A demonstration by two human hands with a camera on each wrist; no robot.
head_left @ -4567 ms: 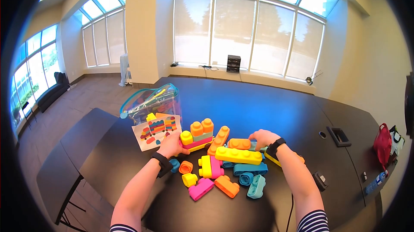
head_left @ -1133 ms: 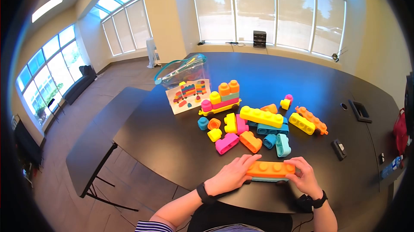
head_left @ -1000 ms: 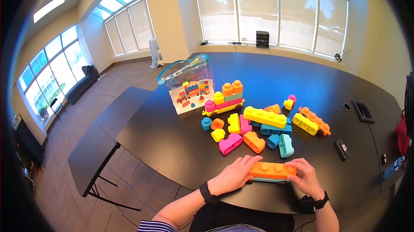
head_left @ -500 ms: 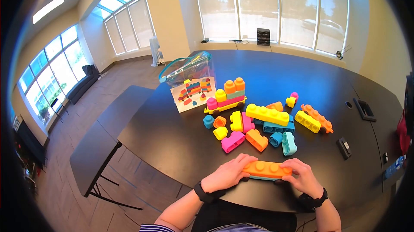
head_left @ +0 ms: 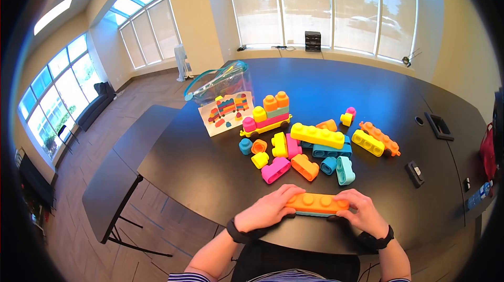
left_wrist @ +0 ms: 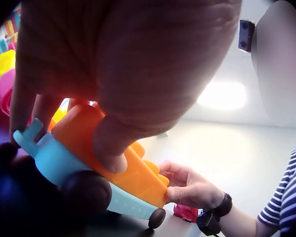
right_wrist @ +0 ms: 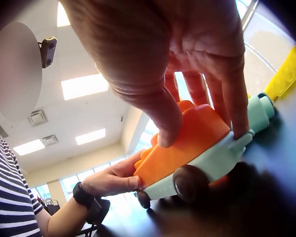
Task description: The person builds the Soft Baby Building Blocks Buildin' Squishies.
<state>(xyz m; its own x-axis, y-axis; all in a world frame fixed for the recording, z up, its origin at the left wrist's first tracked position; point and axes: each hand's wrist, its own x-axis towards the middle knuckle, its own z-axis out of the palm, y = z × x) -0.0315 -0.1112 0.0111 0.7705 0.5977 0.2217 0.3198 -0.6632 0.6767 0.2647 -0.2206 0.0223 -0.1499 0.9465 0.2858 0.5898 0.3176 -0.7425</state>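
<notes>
A long orange building block (head_left: 315, 203) with round studs lies along a light-blue wheeled toy car base (right_wrist: 212, 160) at the table's near side. My left hand (head_left: 265, 209) grips the block's left end, thumb on the near side and fingers over the far side. At the other end, my right hand (head_left: 366, 213) pinches the block between thumb and fingers. In the left wrist view the light-blue base (left_wrist: 59, 160) runs under the orange block, its dark wheels showing below. A connector tab sticks out from the base beside the left fingers.
Loose blocks spread just beyond my hands, including a pink block (head_left: 276, 170), a yellow bar (head_left: 317, 135) and a teal block (head_left: 345, 171). A yellow wheeled car (head_left: 268, 124) carries stacked blocks near a clear bag (head_left: 223, 80) with a picture card (head_left: 226, 113). An orange car base (head_left: 382, 139) lies right.
Since the oldest frame, both hands have come from the yellow car and the pile to the near side, now holding the orange block. Over the last second it has shifted slightly left.
</notes>
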